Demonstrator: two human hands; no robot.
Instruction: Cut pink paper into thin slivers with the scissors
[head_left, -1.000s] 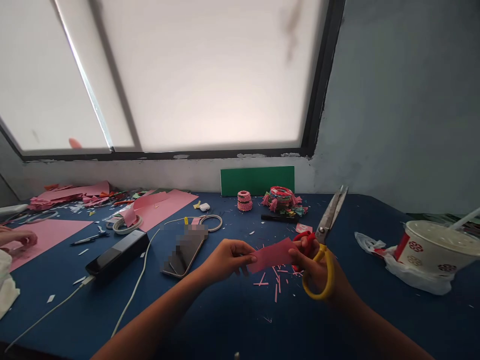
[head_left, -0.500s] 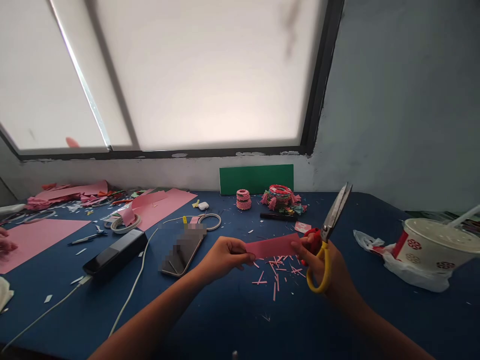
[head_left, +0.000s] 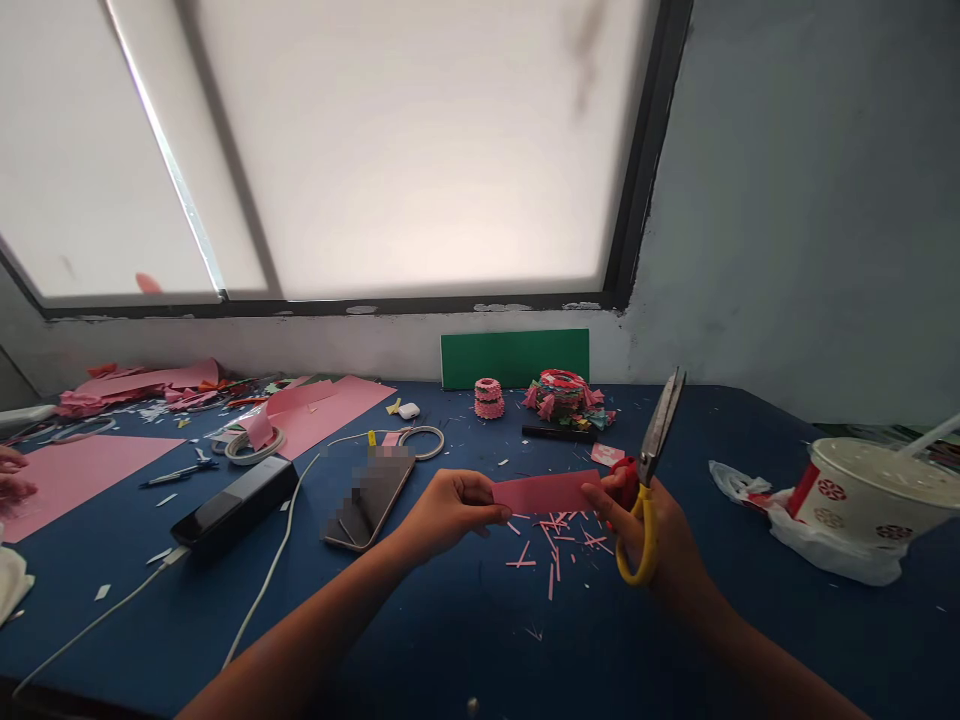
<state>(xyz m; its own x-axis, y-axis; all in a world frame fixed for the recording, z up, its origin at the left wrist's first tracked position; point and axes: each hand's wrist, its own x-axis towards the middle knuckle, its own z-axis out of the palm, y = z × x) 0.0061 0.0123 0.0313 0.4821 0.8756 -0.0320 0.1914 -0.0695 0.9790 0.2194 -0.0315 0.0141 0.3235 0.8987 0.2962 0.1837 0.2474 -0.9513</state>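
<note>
Pink paper sits leveler than a second ago, fingers of our left hand and right hand (also gripping scissors) clamped on it, so no snipping rn.

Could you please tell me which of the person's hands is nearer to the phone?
Left: the left hand is just right of the phone; the right hand is farther right, holding scissors.

- Pink strip: smooth, matt paper
- Scissors: bare metal blades, smooth plastic-looking handles
- Black box: glossy, plastic-looking
- Bag: thin, crinkled, translucent plastic
- Desk: smooth, matt
- Wall: matt
</note>
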